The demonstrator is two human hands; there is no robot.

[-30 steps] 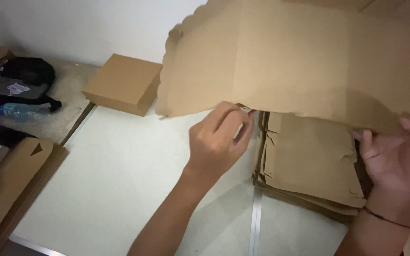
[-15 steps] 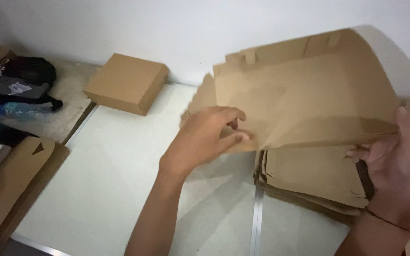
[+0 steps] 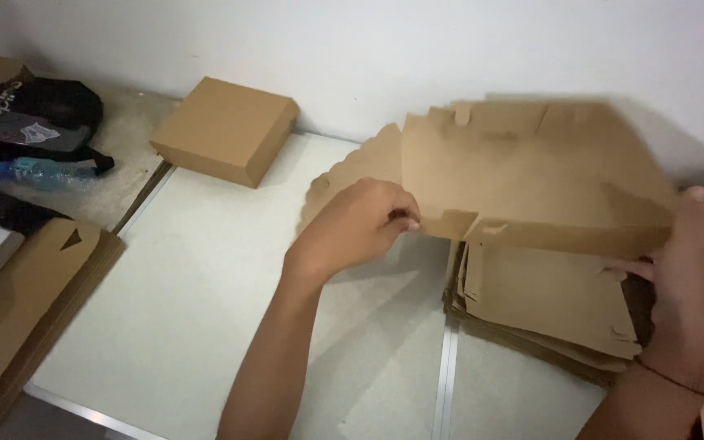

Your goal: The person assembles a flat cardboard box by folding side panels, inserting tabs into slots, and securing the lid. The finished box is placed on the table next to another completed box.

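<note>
**Brown card sheet held up over the stack**

Cardboard fills most of what I see from the head camera. Nearest to me, at the lower left edge, lies a pile of flat card blanks [image 3: 18, 301], slanting off the pale desk [image 3: 173, 310]. A metal strip [image 3: 447, 375] runs up the desk surface between two panels.

My left hand [image 3: 360, 228] comes in from the bottom on a long bare forearm. Its grip is pinched: thumb and fingertips [image 3: 407, 222] close on the lower left edge of the die-cut sheet [image 3: 531, 175], right where a small notch is cut. My right hand [image 3: 686, 285] sits at the far right, a thin band at the wrist, fingers wrapped round the sheet's right end, so both hands are grasping the same sheet. The sheet is unfolded, held above the desk and tilted up toward the wall, with a scalloped flap on its left and small tabs along its top edge. Part of it is blurred.

Under the sheet, just beside my right hand, rests a stack of flat sheets [image 3: 547, 310] of the same brown card, its edges fanned slightly.

Farther back, a closed brown box [image 3: 226, 130] sits at the desk's far left corner, well apart from my hands. Left of it, on a rougher grey ledge, lie a black bag [image 3: 46, 118] and a clear plastic bottle [image 3: 42, 173] on its side. A white wall [image 3: 368, 49] closes off the back.
</note>
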